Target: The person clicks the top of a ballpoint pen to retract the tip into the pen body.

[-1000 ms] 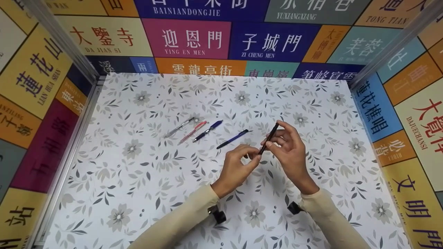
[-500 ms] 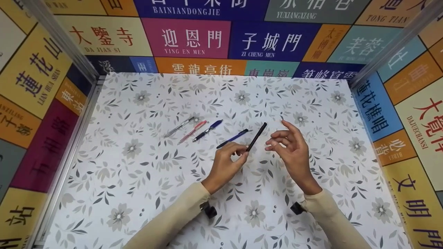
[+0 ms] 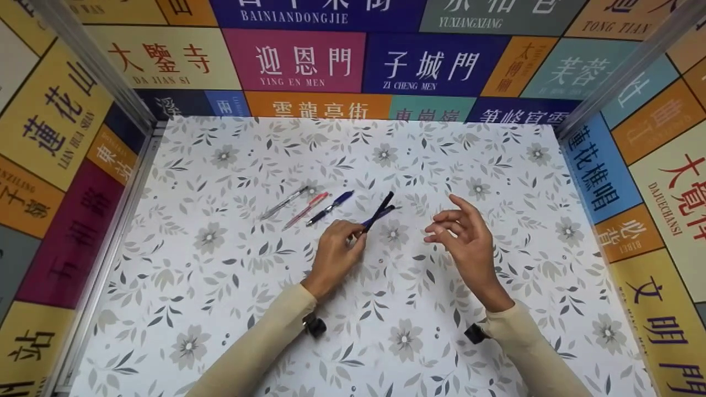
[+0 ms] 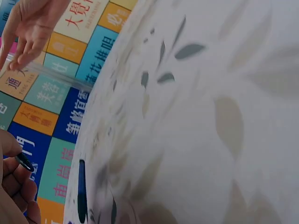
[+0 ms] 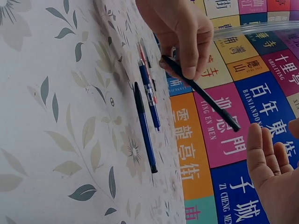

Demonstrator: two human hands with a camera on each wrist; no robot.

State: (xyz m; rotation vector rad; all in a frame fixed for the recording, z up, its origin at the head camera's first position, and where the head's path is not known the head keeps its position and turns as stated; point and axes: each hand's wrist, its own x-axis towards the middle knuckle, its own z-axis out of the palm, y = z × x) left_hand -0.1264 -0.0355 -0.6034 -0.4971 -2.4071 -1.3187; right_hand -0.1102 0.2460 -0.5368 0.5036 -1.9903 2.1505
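Note:
Between thumb and fingers my left hand pinches a slim black pen near its lower end. The right wrist view shows that pen raised above the table, its other end slanting toward my right hand. A blue pen with black ends lies on the table below it, and the two cross in the head view. My right hand is held up farther right, fingers loosely bent and holding nothing. In the left wrist view only one end of the held pen shows past the fingers.
Left of my left hand, a dark blue pen, a red pen and a clear pen lie slanted side by side. The table has a white floral cover. Printed panels enclose its back and sides.
My right hand has let go of the black pen and drawn slightly right. The left hand has carried the pen leftward, over the blue pen with black ends.

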